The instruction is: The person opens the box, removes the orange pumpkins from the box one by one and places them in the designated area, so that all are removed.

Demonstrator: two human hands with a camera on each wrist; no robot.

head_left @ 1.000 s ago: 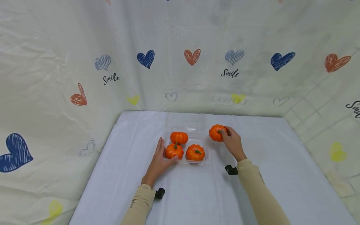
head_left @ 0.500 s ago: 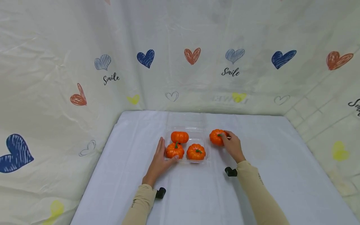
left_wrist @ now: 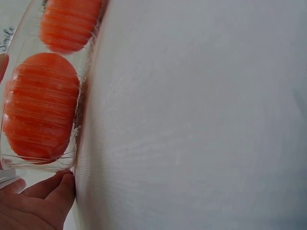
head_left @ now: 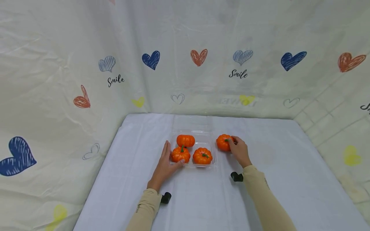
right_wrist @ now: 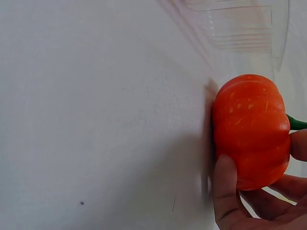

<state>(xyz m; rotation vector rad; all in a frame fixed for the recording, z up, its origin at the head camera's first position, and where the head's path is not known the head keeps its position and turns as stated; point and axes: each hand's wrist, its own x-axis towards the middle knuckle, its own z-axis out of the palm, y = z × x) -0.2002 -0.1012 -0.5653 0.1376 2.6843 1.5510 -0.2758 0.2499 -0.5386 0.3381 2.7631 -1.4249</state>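
A clear plastic container (head_left: 205, 140) holds three small orange toy pumpkins: a front-left pumpkin (head_left: 179, 156), a front-right pumpkin (head_left: 202, 158) and a back-left pumpkin (head_left: 185, 141) that shows its ribbed side. The back-right compartment has no pumpkin. Along the container's left side lie the straight fingers of my left hand (head_left: 163, 167), its thumb at the front edge. Just right of the container, my right hand (head_left: 240, 150) grips another pumpkin (head_left: 222, 142) by its side and top. In the right wrist view this pumpkin (right_wrist: 252, 129), green-stemmed, sits at the cloth surface, with fingers and thumb around it.
The container's transparent lid (head_left: 192, 123) lies folded back behind it. A white cloth covers the table (head_left: 277, 154). Behind and on both sides hangs a pale curtain (head_left: 214, 32) printed with hearts. Each wrist carries a small black camera (head_left: 237, 176).
My right hand has lowered its pumpkin onto the table beside the container. The left hand and the three pumpkins in the container have stayed in place.
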